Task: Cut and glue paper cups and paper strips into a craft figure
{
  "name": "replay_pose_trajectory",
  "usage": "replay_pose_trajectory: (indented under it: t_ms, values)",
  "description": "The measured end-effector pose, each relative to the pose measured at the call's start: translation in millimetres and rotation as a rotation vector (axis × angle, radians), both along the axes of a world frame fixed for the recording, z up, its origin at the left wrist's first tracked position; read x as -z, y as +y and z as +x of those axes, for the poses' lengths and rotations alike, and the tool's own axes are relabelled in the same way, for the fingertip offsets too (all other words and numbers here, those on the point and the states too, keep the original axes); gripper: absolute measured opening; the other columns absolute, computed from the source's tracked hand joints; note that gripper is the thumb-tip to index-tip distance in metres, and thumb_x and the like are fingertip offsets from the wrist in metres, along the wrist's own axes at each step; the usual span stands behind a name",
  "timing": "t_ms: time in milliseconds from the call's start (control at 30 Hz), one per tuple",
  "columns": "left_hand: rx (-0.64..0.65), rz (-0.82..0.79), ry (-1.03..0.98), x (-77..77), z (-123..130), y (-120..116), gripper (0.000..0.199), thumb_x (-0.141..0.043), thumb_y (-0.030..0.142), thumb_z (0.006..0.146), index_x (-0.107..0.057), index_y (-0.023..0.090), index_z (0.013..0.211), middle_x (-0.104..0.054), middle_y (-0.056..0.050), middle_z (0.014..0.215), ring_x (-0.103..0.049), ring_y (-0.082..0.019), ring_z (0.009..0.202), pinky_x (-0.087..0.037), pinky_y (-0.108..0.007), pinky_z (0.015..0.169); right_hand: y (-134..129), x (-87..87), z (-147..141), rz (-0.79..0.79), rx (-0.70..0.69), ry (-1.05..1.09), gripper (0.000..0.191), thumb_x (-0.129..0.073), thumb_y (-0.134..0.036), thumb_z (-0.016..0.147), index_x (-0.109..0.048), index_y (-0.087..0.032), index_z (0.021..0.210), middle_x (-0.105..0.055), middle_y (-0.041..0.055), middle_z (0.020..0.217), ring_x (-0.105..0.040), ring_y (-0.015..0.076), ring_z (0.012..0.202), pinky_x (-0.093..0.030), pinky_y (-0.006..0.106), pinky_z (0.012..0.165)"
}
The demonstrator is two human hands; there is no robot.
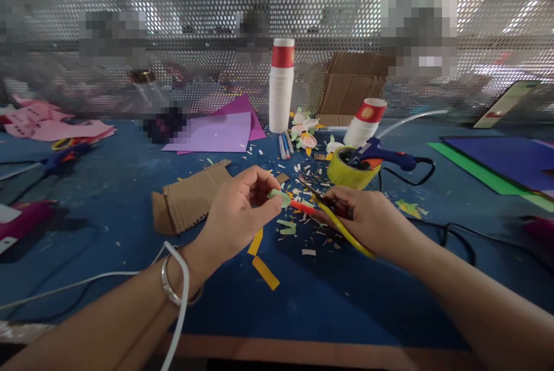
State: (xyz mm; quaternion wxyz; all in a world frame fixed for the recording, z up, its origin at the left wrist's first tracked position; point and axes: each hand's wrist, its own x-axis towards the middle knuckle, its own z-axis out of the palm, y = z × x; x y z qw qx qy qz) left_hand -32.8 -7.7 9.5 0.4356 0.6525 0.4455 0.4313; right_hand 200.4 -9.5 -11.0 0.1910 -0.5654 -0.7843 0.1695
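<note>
My left hand (249,209) is closed, pinching a small piece of pale green paper (283,198) between thumb and fingers. My right hand (367,218) is wrapped round a pair of scissors (335,221) with yellow handles, its dark blades pointing up and to the left. A narrow red-orange piece (303,207) runs from the right hand's fingers to the green paper; I cannot tell what it is. Under both hands lie green paper snippets (286,227) and many tiny scraps. Two orange-yellow paper strips (265,273) lie nearer to me.
Folded cardboard (194,195) lies left. A blue glue gun (389,153) rests on a yellow tape roll (352,169). Behind stand stacked paper cups (281,94), markers (284,146), paper flowers (305,131) and purple sheets (216,131). A white cable (182,302) crosses my left wrist.
</note>
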Motion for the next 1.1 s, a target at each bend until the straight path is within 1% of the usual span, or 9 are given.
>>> replay_pose_trajectory:
  t_ms: [133, 233, 300, 400, 500, 633, 733, 867, 1100]
  values:
    - [0.047, -0.035, 0.056, 3.3, -1, 2, 0.016, -0.068, 0.020, 0.079, -0.057, 0.018, 0.089, -0.055, 0.003, 0.078, -0.050, -0.009, 0.067, -0.043, -0.024, 0.063, 4, 0.7, 7, 0.008, 0.044, -0.171, 0.022, -0.061, -0.038, 0.085, -0.070, -0.020, 0.095, -0.060, -0.0001, 0.058, -0.052, 0.0174, 0.049, -0.030, 0.027, 0.049]
    - [0.062, -0.072, 0.052, 6.2, 0, 2, 0.018, -0.068, 0.019, 0.079, -0.054, 0.019, 0.091, -0.053, 0.004, 0.080, -0.053, -0.009, 0.069, -0.047, -0.024, 0.065, 5, -0.7, 8, 0.016, 0.055, -0.202, 0.022, -0.060, -0.034, 0.084, -0.070, -0.020, 0.098, -0.059, -0.0003, 0.058, -0.052, 0.0171, 0.049, -0.031, 0.028, 0.049]
    - [0.091, -0.119, -0.004, 7.0, 1, 1, 0.020, -0.067, 0.019, 0.080, -0.051, 0.020, 0.092, -0.051, 0.004, 0.083, -0.059, -0.010, 0.069, -0.052, -0.026, 0.067, 4, -1.6, 7, 0.030, 0.042, -0.145, 0.021, -0.062, -0.036, 0.085, -0.070, -0.020, 0.096, -0.058, -0.0012, 0.057, -0.051, 0.0160, 0.048, -0.032, 0.027, 0.049]
    - [0.144, -0.161, -0.077, 7.3, 3, -2, 0.023, -0.065, 0.017, 0.081, -0.049, 0.021, 0.097, -0.050, 0.004, 0.089, -0.064, -0.010, 0.068, -0.059, -0.030, 0.069, 0, -1.0, 4, 0.038, 0.006, 0.063, 0.024, -0.065, -0.042, 0.086, -0.069, -0.020, 0.096, -0.059, -0.0016, 0.060, -0.052, 0.0148, 0.051, -0.037, 0.027, 0.051]
    - [0.172, -0.150, -0.063, 8.6, 5, -5, 0.031, -0.065, 0.015, 0.081, -0.049, 0.023, 0.106, -0.051, 0.004, 0.088, -0.062, -0.008, 0.065, -0.058, -0.027, 0.065, -6, 1.1, -3, 0.024, -0.021, 0.294, 0.028, -0.068, -0.046, 0.086, -0.067, -0.020, 0.098, -0.062, -0.0010, 0.068, -0.055, 0.0152, 0.059, -0.042, 0.027, 0.055]
    - [0.230, -0.197, -0.093, 12.5, 8, -8, 0.041, -0.069, 0.017, 0.080, -0.045, 0.024, 0.112, -0.057, 0.004, 0.086, -0.064, -0.010, 0.066, -0.055, -0.025, 0.062, -13, 1.5, -14, 0.003, -0.055, 0.453, 0.028, -0.073, -0.044, 0.083, -0.064, -0.020, 0.095, -0.059, -0.0026, 0.070, -0.051, 0.0131, 0.059, -0.042, 0.025, 0.055]
    - [0.244, -0.236, -0.154, 15.1, 13, -9, 0.044, -0.070, 0.013, 0.076, -0.042, 0.023, 0.109, -0.061, 0.004, 0.082, -0.065, -0.011, 0.066, -0.052, -0.025, 0.062, -16, 0.6, -22, -0.029, -0.089, 0.531, 0.029, -0.074, -0.045, 0.082, -0.063, -0.020, 0.094, -0.059, -0.0028, 0.069, -0.050, 0.0122, 0.058, -0.043, 0.025, 0.055]
    - [0.244, -0.277, -0.229, 16.5, 16, -9, 0.044, -0.070, 0.010, 0.072, -0.040, 0.023, 0.101, -0.065, 0.004, 0.079, -0.064, -0.011, 0.063, -0.050, -0.024, 0.058, -17, 2.9, -26, -0.039, -0.098, 0.591, 0.030, -0.074, -0.045, 0.082, -0.064, -0.021, 0.096, -0.060, -0.0024, 0.071, -0.051, 0.0124, 0.060, -0.043, 0.024, 0.055]
    - [0.215, -0.356, -0.244, 15.4, 17, -8, 0.045, -0.074, 0.010, 0.069, -0.040, 0.022, 0.095, -0.065, 0.007, 0.072, -0.066, -0.012, 0.061, -0.052, -0.024, 0.058, -18, 6.7, -26, -0.053, -0.085, 0.603, 0.027, -0.074, -0.041, 0.082, -0.064, -0.020, 0.095, -0.059, -0.0029, 0.070, -0.047, 0.0116, 0.058, -0.040, 0.024, 0.053]
